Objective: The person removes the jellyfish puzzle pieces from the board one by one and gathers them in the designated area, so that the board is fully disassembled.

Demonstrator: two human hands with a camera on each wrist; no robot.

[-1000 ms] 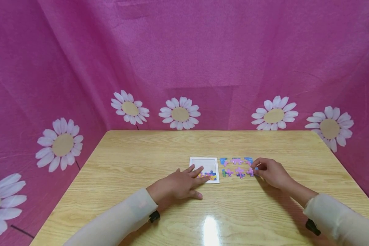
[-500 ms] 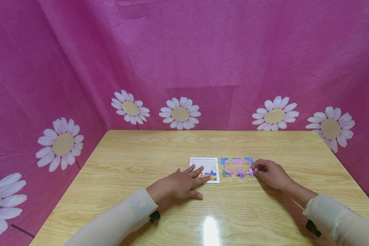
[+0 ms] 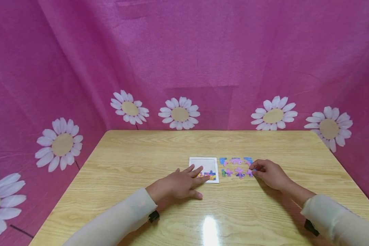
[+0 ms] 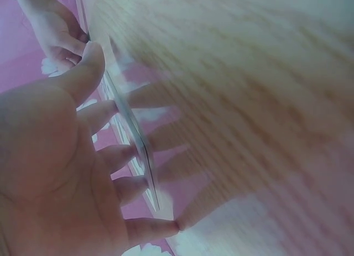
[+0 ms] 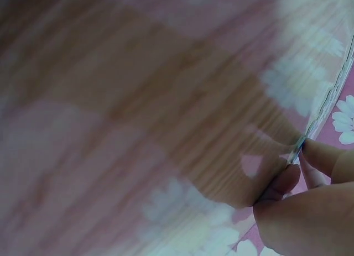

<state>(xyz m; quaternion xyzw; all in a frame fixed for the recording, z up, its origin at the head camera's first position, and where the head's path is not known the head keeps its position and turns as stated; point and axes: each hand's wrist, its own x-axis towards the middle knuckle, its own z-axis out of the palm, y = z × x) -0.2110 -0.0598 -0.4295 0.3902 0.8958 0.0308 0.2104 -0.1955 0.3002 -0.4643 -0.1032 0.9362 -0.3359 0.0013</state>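
— Which of the two hands is nearer to the loose pieces?

— The right hand [image 3: 269, 174] is nearer. It is lying on the wooden surface [image 3: 135, 191], and its fingertips are pinching a small purple puzzle piece [image 3: 249, 173] at the near right corner of the group. The fingers are curling round that piece.

— And the other one?

— The left hand [image 3: 178, 184] is lying flat, with the fingers straight and spread apart. The fingertips are pressing on the near left corner of the white puzzle board [image 3: 204, 169], as if it is keeping the board in place. It is not gripping anything.

— So where is the board lying from the pinched piece?

— To the left of it, at about the same depth on the surface. Between them the other loose pieces [image 3: 235, 166] are lying in two short rows, just beside the right edge of the board. On the board, a few coloured pieces are already sitting along the near edge; the far part is bare white.

— And behind all this?

— A pink cloth backdrop [image 3: 203, 61] with white paper daisies is hanging behind the surface.
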